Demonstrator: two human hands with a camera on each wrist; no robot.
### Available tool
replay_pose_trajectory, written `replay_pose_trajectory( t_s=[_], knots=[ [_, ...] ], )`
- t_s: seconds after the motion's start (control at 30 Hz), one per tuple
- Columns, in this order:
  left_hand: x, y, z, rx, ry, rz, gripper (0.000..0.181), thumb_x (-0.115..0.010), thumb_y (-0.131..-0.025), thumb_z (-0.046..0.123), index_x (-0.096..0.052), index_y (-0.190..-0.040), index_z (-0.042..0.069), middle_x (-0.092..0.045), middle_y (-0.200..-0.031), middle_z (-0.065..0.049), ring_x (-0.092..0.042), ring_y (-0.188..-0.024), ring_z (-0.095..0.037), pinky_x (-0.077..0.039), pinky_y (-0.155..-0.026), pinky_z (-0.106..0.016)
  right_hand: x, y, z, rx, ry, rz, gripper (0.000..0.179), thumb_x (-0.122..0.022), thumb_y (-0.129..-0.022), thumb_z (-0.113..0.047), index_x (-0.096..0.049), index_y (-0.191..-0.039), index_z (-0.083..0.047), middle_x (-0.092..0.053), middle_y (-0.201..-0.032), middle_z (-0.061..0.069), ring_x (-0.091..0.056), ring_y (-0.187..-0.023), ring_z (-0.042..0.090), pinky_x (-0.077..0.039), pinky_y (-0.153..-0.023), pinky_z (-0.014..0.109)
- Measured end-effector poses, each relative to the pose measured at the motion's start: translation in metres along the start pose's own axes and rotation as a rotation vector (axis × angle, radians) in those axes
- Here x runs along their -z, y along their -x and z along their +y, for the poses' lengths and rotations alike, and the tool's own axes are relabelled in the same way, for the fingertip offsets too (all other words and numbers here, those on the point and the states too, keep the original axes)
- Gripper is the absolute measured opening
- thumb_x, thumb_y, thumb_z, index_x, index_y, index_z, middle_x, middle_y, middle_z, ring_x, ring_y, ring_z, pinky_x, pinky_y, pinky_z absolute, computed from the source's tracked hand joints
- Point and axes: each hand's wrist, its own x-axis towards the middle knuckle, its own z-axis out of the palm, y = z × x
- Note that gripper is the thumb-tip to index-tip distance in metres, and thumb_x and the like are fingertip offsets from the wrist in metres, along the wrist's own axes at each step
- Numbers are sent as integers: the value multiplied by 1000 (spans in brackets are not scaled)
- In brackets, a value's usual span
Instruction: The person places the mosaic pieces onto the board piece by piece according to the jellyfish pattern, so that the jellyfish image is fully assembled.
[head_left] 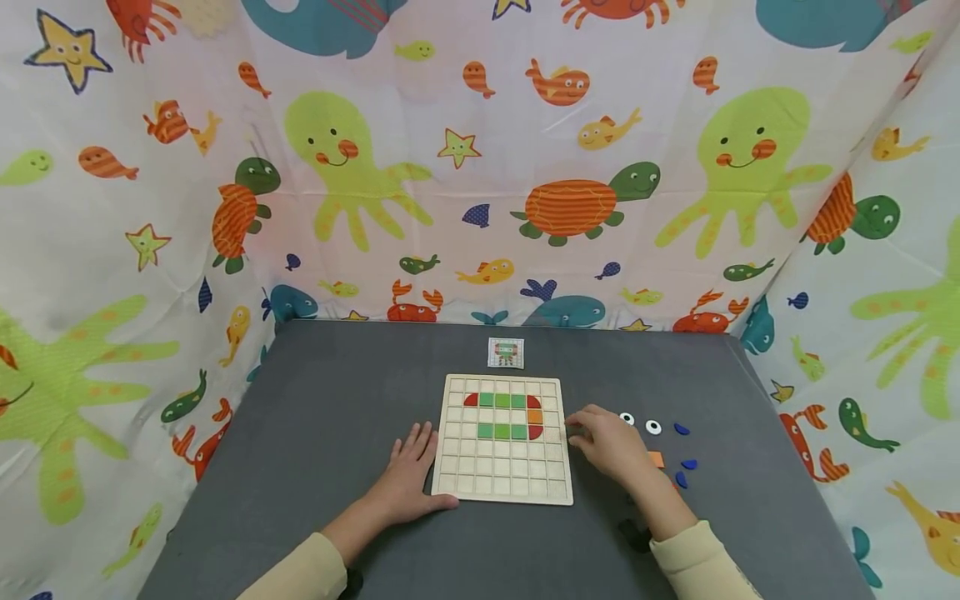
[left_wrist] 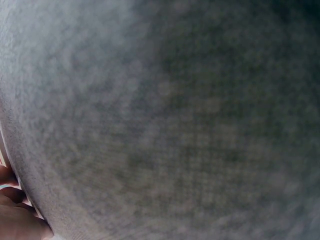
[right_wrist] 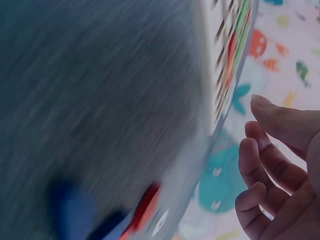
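Observation:
A square wooden grid board (head_left: 501,467) lies on the table, with red, green and orange tiles (head_left: 502,400) set in its upper cells. My left hand (head_left: 408,477) rests at the board's left edge, fingers extended and thumb at the lower corner. Just off the right edge hovers my right hand (head_left: 606,442). In the right wrist view, this hand (right_wrist: 285,170) has loosely bent fingers, thumb apart from them, and nothing shows between them. Only a few fingertips (left_wrist: 20,215) appear in the left wrist view; the rest there is blurred grey cloth.
A small picture card (head_left: 506,352) lies behind the board. Right of my right hand are white eye pieces (head_left: 653,427), several blue rounded pieces (head_left: 689,464) and an orange piece (head_left: 656,459), partly covered by the arm. A sea-animal curtain (head_left: 465,208) surrounds the grey table (head_left: 337,400).

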Motion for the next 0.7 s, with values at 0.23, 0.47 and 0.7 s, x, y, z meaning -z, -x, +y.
replay_pose_trajectory(
  t_s=[0.23,0.47,0.7],
  knots=[
    [-1,0,-3,-11,9,3,121,-67,-79,77,-21,-160,0,-10,-169,-19,-5,-156,-39,-13,-120,-65,10,14,40,-36,6,32,27,-82,-84,-9,-76,-110,-12,-70,-106,4,-63,-81,16,-53,-68,39],
    [1,1,-2,-7,10,1,121,-66,-79,77,-21,-160,1,-10,-169,-19,-5,-157,-38,-13,-120,-65,14,17,62,-39,-1,-58,28,-81,-84,-6,-76,-111,-10,-66,-105,8,-56,-79,17,-49,-70,38],
    [0,0,-2,-7,7,1,121,-66,-78,78,-21,-160,1,-10,-169,-19,-5,-157,-38,-13,-120,-65,12,17,70,-51,-49,-101,19,-80,-83,-4,-77,-102,-6,-67,-92,7,-57,-75,15,-50,-66,36]
  ],
)
